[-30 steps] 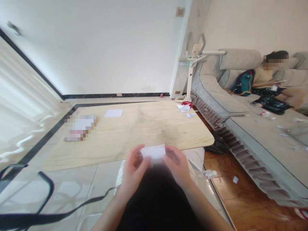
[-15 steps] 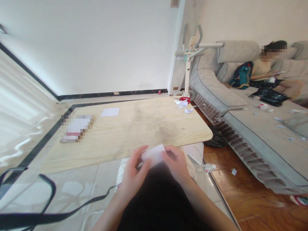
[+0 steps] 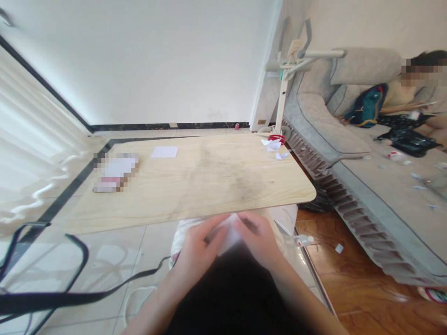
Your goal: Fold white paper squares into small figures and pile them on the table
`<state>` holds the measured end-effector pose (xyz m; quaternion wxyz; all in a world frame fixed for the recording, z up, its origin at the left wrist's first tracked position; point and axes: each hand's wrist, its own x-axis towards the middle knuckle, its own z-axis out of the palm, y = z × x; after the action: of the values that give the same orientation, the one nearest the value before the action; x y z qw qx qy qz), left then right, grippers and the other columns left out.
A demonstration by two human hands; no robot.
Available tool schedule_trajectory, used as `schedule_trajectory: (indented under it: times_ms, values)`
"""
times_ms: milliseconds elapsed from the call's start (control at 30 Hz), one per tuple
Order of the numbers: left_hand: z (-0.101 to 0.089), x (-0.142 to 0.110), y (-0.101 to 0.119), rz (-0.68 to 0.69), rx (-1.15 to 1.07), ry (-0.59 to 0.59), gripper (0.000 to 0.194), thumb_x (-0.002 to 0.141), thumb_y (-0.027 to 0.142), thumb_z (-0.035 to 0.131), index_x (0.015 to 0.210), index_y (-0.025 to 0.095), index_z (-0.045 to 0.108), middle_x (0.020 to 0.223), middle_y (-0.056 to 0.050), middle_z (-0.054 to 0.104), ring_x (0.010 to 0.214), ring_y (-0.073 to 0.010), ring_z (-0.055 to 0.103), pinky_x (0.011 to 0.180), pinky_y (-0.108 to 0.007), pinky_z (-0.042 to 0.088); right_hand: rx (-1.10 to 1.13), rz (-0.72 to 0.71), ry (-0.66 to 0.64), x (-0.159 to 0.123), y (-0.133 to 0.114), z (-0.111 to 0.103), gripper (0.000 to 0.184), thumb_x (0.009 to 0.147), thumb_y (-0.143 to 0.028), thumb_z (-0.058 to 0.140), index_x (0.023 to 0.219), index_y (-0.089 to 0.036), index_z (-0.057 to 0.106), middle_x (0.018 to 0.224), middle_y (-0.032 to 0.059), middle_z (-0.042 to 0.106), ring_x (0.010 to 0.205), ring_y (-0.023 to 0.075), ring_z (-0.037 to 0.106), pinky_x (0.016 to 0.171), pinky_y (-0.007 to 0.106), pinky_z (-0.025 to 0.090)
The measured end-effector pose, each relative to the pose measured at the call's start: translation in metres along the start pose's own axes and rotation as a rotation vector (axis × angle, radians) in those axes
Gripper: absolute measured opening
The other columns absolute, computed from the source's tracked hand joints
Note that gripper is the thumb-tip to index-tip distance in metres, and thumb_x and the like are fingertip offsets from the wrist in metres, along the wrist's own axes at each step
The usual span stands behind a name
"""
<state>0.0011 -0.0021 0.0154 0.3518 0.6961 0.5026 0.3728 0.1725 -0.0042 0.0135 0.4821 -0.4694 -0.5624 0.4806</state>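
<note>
A folded piece of white paper (image 3: 229,236) is held between my two hands, just in front of the table's near edge. My left hand (image 3: 206,239) pinches its left side, thumb on top. On its right side, my right hand (image 3: 253,235) grips near the upper corner with bent fingers. The paper is tilted, one corner pointing up, and the fingers cover much of it; its exact folds are blurred. Beyond the hands is the pale wooden table (image 3: 195,186). Folded white paper shapes (image 3: 274,146) lie at its far right corner, beside a red object (image 3: 277,138).
A stack of white paper (image 3: 164,152) and a blurred-out pack (image 3: 117,172) lie on the table's left. On the right, a person (image 3: 398,97) sits on a grey sofa (image 3: 345,139). A bottle (image 3: 303,240) and paper scrap (image 3: 338,248) are on the floor. A black strap (image 3: 87,298) hangs at lower left.
The paper has turned from lying level to steeply tilted, and my hands have drawn closer together around it. The camera view has shifted slightly.
</note>
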Motion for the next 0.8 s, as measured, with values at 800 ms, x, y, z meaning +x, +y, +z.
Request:
schedule_trajectory:
  times_ms: [800]
  values:
    - [-0.0007,-0.0011,0.0048,-0.014,-0.103,-0.063,0.027,0.09,0.028,0.059,0.113,0.022,0.073,0.109,-0.005,0.076,0.099,-0.0239,0.071,0.088,-0.034,0.057,-0.031,0.057,0.059,-0.0039,-0.0064,0.0003,0.025,0.087,-0.034,0.058,0.069,-0.017,0.062,0.061,-0.0011,0.056,0.057,0.0136,0.05,0.054,0.025,0.038]
